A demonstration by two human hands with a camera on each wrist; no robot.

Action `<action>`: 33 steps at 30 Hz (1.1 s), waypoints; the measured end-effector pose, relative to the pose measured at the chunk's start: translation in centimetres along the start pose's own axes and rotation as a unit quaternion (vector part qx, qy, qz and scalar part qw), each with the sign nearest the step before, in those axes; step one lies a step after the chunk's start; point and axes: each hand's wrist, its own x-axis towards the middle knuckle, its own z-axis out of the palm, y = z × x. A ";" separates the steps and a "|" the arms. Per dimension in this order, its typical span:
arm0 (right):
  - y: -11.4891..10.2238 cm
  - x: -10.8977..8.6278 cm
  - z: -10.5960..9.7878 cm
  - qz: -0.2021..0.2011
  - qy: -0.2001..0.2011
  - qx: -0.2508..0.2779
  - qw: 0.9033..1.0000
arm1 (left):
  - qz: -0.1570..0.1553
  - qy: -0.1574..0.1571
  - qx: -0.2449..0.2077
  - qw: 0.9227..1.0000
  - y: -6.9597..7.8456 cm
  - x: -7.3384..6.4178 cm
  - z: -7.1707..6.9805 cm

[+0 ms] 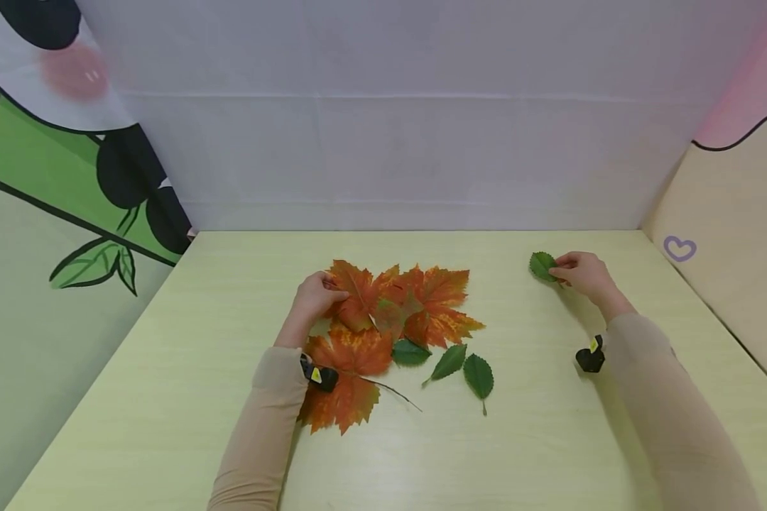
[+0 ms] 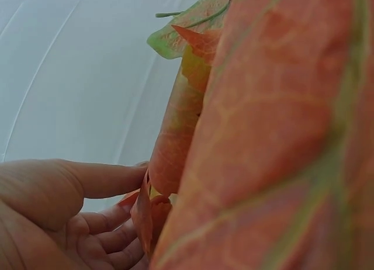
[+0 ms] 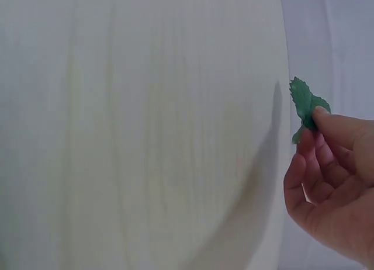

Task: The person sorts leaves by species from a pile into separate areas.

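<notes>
In the head view my left hand (image 1: 315, 297) pinches the edge of an orange maple leaf (image 1: 356, 287). The left wrist view shows the thumb and fingers of that hand (image 2: 87, 206) on the leaf's edge, while a large orange leaf (image 2: 274, 118) close to the camera covers much of the view. Out to the right, my right hand (image 1: 589, 275) holds a small green leaf (image 1: 542, 265) above the table. The green leaf (image 3: 302, 103) sits between thumb and fingers of the right hand (image 3: 339, 176) in the right wrist view.
A second orange maple leaf (image 1: 446, 287) lies to the right, and another (image 1: 351, 355) nearer me under the left wrist. Three green leaves, one of them (image 1: 479, 376) rightmost, lie beside them on the pale table (image 1: 518, 440). A white wall (image 1: 409, 156) stands behind.
</notes>
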 end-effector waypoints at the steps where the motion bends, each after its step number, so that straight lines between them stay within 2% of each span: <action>1: 0.1 0.1 0.0 0.007 0.003 0.006 1.000 | 0.002 0.000 0.000 1.000 0.0 0.0 0.0; 8: 0.8 0.9 0.1 0.052 0.035 0.028 0.998 | 0.020 -0.007 -0.012 1.000 -0.3 0.6 0.0; 13: 0.8 1.5 0.4 0.067 0.056 0.045 0.995 | 0.020 -0.006 -0.010 1.000 -0.5 0.7 -0.1; 21: 1.0 2.4 0.5 0.100 0.096 0.039 0.990 | 0.018 -0.006 -0.013 1.000 -0.6 0.6 -0.1; 33: 0.8 2.3 0.7 0.131 0.120 0.031 0.984 | 0.013 -0.008 -0.011 1.000 -0.7 0.7 0.0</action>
